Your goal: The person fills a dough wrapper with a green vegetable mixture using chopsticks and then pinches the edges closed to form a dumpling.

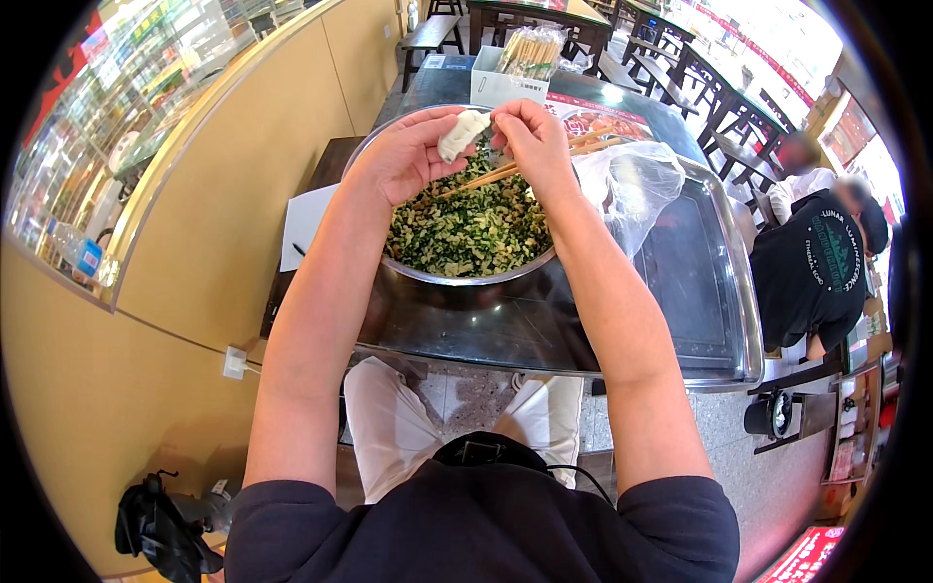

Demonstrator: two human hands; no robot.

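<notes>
A pale, folded dumpling (462, 136) is held above a large steel bowl (466, 280). My left hand (408, 153) supports it between thumb and fingers. At its upper right end, the fingertips of my right hand (531, 138) pinch the dough. Chopped green filling with pale bits (470, 229) covers the bowl's inside. A pair of wooden chopsticks (485, 177) rests in the filling and passes beneath my right hand. Clear plastic wrapping (638, 182) lies to the right of the bowl, partly behind my right forearm.
A large metal tray (692, 291) lies on the dark table (466, 328) at right. Behind the bowl stands a white box (503, 84) of wrapped chopsticks (532, 55). White paper (302, 218) with a pen lies at left. A person in a black shirt (809, 270) sits at right.
</notes>
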